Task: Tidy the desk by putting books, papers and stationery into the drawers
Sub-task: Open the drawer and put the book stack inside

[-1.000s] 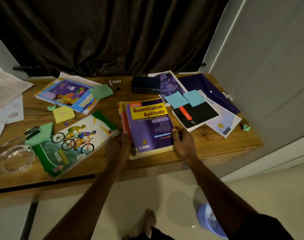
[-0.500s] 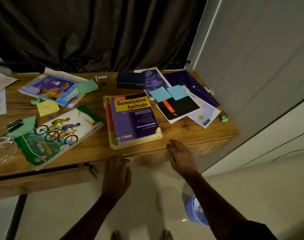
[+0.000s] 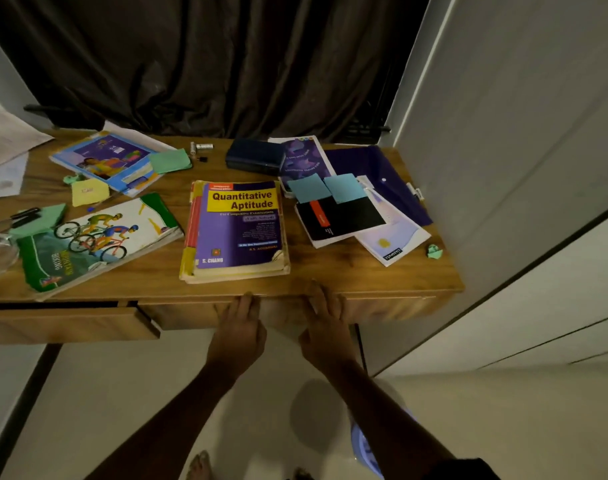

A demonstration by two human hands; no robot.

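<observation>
**Q:** Where do your hands lie?
**A:** Your left hand (image 3: 239,329) and right hand (image 3: 325,327) rest side by side on the right drawer front (image 3: 382,308). The fingers are straight and close together, gripping nothing.

**Q:** And the books?
**A:** The Quantitative Aptitude stack (image 3: 240,226) lies on the desk (image 3: 330,277) just behind your fingertips. The left drawer (image 3: 70,323) stands slightly out.

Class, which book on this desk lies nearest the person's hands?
The purple and yellow Quantitative Aptitude book, at the front edge of the desk directly beyond the left hand and right hand; the cycling book lies farther left.
</observation>
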